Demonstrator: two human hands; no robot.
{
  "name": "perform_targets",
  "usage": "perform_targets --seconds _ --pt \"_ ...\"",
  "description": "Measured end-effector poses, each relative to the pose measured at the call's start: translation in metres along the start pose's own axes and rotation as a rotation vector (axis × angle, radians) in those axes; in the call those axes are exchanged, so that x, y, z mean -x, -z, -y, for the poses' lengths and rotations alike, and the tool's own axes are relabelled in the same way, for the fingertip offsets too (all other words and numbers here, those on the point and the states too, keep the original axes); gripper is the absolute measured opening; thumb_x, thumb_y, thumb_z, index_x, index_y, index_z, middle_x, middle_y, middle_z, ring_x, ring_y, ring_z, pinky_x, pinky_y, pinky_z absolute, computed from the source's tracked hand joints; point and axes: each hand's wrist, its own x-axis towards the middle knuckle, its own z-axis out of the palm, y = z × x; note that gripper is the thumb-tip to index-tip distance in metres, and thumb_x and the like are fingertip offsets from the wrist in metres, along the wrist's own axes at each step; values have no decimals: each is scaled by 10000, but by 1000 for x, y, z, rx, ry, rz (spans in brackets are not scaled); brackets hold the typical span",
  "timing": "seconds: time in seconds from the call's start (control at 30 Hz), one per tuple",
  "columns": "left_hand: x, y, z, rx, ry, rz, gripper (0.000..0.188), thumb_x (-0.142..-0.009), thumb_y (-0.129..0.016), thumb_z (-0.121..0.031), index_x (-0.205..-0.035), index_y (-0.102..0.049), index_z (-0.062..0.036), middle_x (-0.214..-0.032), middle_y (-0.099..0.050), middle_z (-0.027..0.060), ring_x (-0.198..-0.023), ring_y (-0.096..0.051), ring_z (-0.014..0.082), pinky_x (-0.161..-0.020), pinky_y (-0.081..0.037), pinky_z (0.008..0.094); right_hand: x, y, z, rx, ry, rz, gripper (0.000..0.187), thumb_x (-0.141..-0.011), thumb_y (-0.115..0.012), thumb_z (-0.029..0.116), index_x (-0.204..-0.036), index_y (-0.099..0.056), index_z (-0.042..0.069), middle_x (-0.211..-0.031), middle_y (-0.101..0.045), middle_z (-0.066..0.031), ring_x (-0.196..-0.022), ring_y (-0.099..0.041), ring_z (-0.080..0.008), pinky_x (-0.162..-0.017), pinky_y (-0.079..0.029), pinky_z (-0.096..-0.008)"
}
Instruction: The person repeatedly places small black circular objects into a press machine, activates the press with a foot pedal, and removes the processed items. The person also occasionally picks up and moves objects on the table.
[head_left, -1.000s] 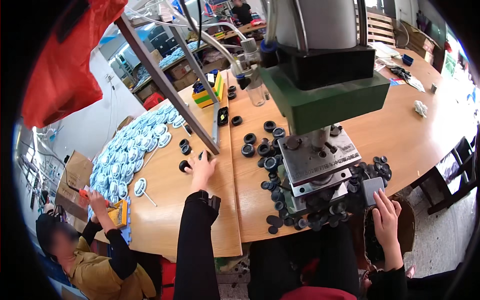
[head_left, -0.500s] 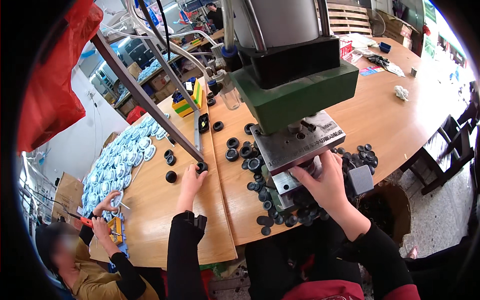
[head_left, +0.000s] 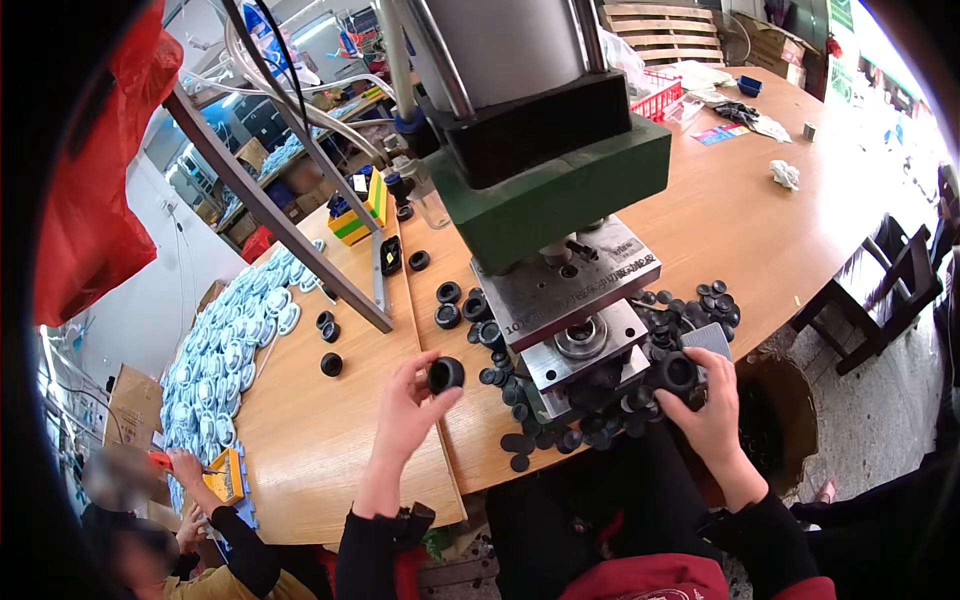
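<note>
Two bare hands each grasp a rubbery-looking black piece above the bench (head_left: 330, 440). The left hand (head_left: 405, 412) has its grip closed on a hollow black cup (head_left: 446, 375), which is left of the press (head_left: 555, 190); some fingertips are hidden behind it. The right hand (head_left: 712, 405) pinches a black ring (head_left: 677, 373) between thumb and fingers, just right of the lower steel plate (head_left: 585, 350); its far side cannot be seen.

The right fingers also partly cover a grey box (head_left: 708, 342). The press's upper end is cut off by the top edge, and its upper steel plate (head_left: 580, 285) hides the rear of the lower one. Dark discs (head_left: 600, 425) crowd around the base, overlapping too much to count. At left, beside a heap of pale blue parts (head_left: 225, 350), a co-worker (head_left: 240, 550) is cut off by the lower edge; what their hands hold is hard to make out.
</note>
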Motion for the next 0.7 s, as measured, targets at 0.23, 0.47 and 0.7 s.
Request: perform_targets --seconds 0.23,0.47,0.7 --pt "18 -114 -87 -10 -222 36 686 -848 -861 -68 -1435 -526 50 -1264 -664 127 -1124 -659 184 -1001 -522 330 102 68 -191 512 -311 37 942 -791 -861 240 -1591 -390 82 -1520 -504 -183 -1400 -441 -390 -1186 -355 -475" --pt "-17 -139 -101 -265 -283 -8 494 -866 -869 -162 -1267 -640 13 -1121 -706 84 -943 -673 150 -854 -564 315 92 85 -168 469 -275 20 716 -935 -744 199 -1573 -438 93 -1625 -410 -168 -1499 -342 -394 -1237 -295 -484" --pt "-24 -157 -101 -466 -309 -155 491 -823 -894 -336 -1130 -685 -14 -985 -719 80 -797 -650 179 -751 -533 336 32 57 -116 229 -83 -52 551 -933 -723 108 -1457 -568 39 -1512 -544 -175 -1430 -454 -370 -1198 -352 -472"
